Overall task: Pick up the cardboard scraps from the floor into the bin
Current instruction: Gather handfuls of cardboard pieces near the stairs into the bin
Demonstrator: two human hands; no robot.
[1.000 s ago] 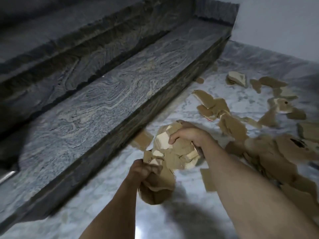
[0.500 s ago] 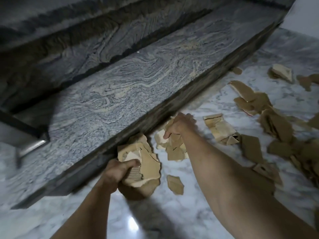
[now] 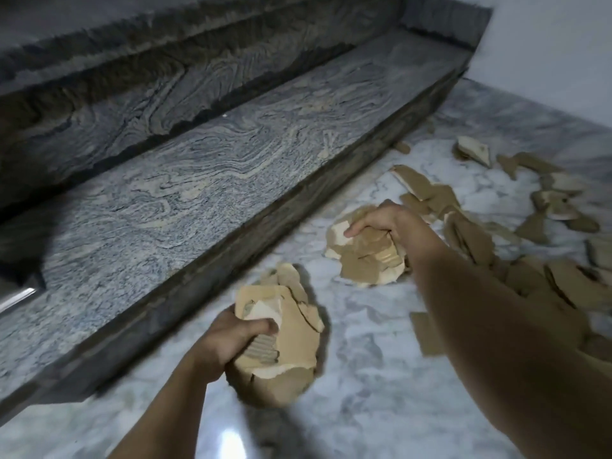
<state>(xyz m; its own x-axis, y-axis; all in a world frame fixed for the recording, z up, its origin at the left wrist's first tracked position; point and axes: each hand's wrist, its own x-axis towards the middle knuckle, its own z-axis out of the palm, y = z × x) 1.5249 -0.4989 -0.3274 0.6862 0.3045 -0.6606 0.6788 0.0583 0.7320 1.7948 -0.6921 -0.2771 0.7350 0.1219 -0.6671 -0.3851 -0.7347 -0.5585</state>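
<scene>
My left hand (image 3: pixel 228 339) grips a stack of torn brown cardboard scraps (image 3: pixel 291 329), held above the marble floor near the step. Further right, my right hand (image 3: pixel 390 223) clutches a second bundle of cardboard scraps (image 3: pixel 364 260), fingers curled over its top. Many loose scraps (image 3: pixel 470 236) lie scattered on the floor to the right, and one flat piece (image 3: pixel 427 332) lies beside my right forearm. No bin is in view.
A dark granite step (image 3: pixel 212 193) runs diagonally along the left, with a second riser (image 3: pixel 99 104) behind it. White-grey marble floor (image 3: pixel 364 392) spreads below my hands. A pale wall (image 3: pixel 546 51) closes the far right corner. A metal bar (image 3: pixel 16 299) shows at the left edge.
My right hand has gathered scraps off the floor into a bundle and lifted it. The left hand keeps its stack. The view swung back right, showing the wall corner.
</scene>
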